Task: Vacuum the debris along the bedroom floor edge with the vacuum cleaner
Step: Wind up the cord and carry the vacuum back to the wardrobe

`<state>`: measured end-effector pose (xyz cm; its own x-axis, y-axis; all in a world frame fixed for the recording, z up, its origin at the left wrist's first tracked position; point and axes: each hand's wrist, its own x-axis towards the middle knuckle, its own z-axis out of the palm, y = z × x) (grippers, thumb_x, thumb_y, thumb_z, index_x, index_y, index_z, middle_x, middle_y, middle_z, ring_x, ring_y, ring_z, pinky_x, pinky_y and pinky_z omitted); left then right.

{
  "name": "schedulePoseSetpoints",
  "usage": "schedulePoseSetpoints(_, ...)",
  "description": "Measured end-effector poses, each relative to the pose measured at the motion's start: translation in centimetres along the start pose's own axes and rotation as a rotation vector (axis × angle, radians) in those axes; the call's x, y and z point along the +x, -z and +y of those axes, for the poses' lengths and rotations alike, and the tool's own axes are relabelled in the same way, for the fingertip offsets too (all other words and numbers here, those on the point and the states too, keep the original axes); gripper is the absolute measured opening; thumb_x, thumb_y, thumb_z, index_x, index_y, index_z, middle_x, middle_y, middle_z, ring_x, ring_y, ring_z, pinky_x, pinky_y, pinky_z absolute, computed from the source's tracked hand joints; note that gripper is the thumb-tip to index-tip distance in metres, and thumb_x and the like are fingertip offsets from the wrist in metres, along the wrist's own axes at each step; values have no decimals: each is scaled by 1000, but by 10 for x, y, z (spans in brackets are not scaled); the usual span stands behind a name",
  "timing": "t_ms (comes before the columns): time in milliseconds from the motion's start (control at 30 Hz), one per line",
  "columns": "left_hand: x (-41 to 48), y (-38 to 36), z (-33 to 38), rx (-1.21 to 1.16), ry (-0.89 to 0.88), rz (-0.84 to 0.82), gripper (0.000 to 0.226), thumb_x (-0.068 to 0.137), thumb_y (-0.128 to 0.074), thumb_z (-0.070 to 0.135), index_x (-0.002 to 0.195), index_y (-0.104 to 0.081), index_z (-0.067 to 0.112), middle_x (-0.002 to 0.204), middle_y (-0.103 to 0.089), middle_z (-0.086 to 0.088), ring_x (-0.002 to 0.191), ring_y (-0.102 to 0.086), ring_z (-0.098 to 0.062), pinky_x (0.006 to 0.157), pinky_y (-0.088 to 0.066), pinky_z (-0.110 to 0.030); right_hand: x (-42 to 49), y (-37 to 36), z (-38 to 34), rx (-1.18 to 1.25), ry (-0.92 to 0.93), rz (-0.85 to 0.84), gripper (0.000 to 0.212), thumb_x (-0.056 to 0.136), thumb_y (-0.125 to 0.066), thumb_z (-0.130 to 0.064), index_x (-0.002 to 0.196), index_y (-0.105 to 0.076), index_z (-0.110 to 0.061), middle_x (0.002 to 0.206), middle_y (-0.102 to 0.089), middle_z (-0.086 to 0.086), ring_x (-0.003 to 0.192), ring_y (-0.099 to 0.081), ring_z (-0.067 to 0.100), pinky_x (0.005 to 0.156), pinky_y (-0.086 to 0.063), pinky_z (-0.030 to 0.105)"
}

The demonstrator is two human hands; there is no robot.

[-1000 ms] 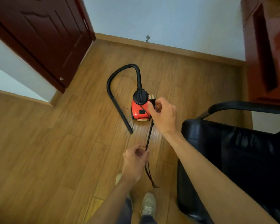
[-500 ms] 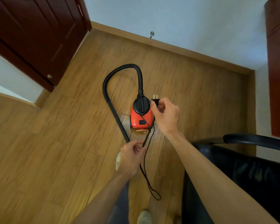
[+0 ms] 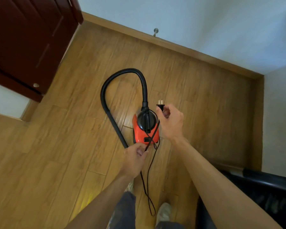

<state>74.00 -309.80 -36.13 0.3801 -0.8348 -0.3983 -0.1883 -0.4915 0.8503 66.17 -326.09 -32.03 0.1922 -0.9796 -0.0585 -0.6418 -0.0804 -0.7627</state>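
Just right of the vacuum cleaner [image 3: 145, 129], the right hand [image 3: 171, 123] pinches the plug [image 3: 160, 105] by its black body, the 2 metal prongs pointing away from the person. Below the vacuum cleaner's near end, the left hand [image 3: 135, 156] is closed around the power cord [image 3: 153, 134], which runs taut and slanted across the red body between both hands, with slack looping down toward a shoe [image 3: 163, 214]. Left of the vacuum cleaner, its black hose [image 3: 112, 83] arches over the wooden floor [image 3: 73, 146]. Beyond it runs the baseboard [image 3: 172, 45]; a dark door [image 3: 26, 38] stands far left
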Motion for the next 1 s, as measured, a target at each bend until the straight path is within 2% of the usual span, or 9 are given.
schedulePoseSetpoints(167, 26, -14, -12, -66, -14, 40, 38, 83, -77, 14, 65, -54, 39, 57, -46, 18, 56, -44, -1, 59, -39, -16, 29, -12, 7, 1, -23, -68, 26, 94, -65, -34, 95, -69, -7, 73, -62, -2, 65, -54, 11, 67, -50, 36)
schedulePoseSetpoints(267, 41, -29, -18, -85, 14, 41, 12, 83, -78, 18, 80, -67, 23, 58, -50, 15, 57, -49, -1, 62, -43, -19, 44, -22, 15, -16, -15, -113, 24, 95, -65, -32, 97, -69, -8, 69, -56, -9, 61, -49, 2, 62, -43, 22)
schedulePoseSetpoints(333, 53, -41, -23, -95, 39, 53, 10, 83, -78, 17, 83, -67, 17, 57, -51, 14, 57, -51, 1, 61, -41, -16, 55, -30, 24, -16, -13, -141, 23, 95, -66, -31, 98, -69, -8, 70, -57, -10, 60, -50, 1, 61, -40, 18)
schedulePoseSetpoints(433, 70, -57, -31, -93, 91, 91, 18, 81, -79, 15, 79, -64, 25, 55, -52, 16, 57, -51, 2, 63, -42, -19, 68, -40, 43, 7, -35, -162, 25, 95, -65, -32, 98, -69, -8, 72, -60, -7, 63, -52, 3, 64, -46, 26)
schedulePoseSetpoints(600, 98, -84, -33, 21, 173, 154, 15, 82, -77, 17, 78, -63, 21, 54, -53, 13, 54, -54, 2, 57, -38, -11, 96, -58, 84, 49, -128, -234, 18, 94, -64, -30, 96, -68, -13, 75, -63, -4, 68, -58, 12, 71, -55, 41)
schedulePoseSetpoints(700, 120, -103, -32, 101, 242, 181, 8, 84, -74, 19, 80, -68, 15, 60, -61, 8, 56, -57, -3, 58, -41, -19, 114, -68, 107, 98, -191, -254, 13, 93, -64, -26, 92, -67, -14, 70, -58, -7, 65, -55, 10, 71, -53, 43)
schedulePoseSetpoints(800, 143, -118, -32, 182, 317, 184, 8, 85, -72, 25, 86, -70, 17, 67, -65, 8, 65, -64, -10, 57, -40, -16, 128, -78, 129, 156, -219, -305, 14, 94, -63, -27, 96, -66, -14, 68, -53, -11, 65, -53, 9, 71, -51, 43)
schedulePoseSetpoints(900, 163, -130, -46, 219, 377, 184, 11, 87, -69, 27, 87, -70, 16, 75, -71, 1, 74, -68, -19, 66, -51, -29, 140, -92, 150, 150, -219, -380, 15, 96, -61, -27, 99, -65, -13, 68, -53, -11, 65, -53, 8, 68, -48, 33)
schedulePoseSetpoints(1000, 178, -140, -69, 265, 360, 162, 12, 87, -67, 21, 84, -67, 9, 74, -70, -6, 69, -66, -24, 64, -53, -37, 147, -110, 173, 117, -219, -412, 16, 98, -59, -25, 97, -64, -10, 71, -54, -9, 63, -51, 2, 58, -40, 14)
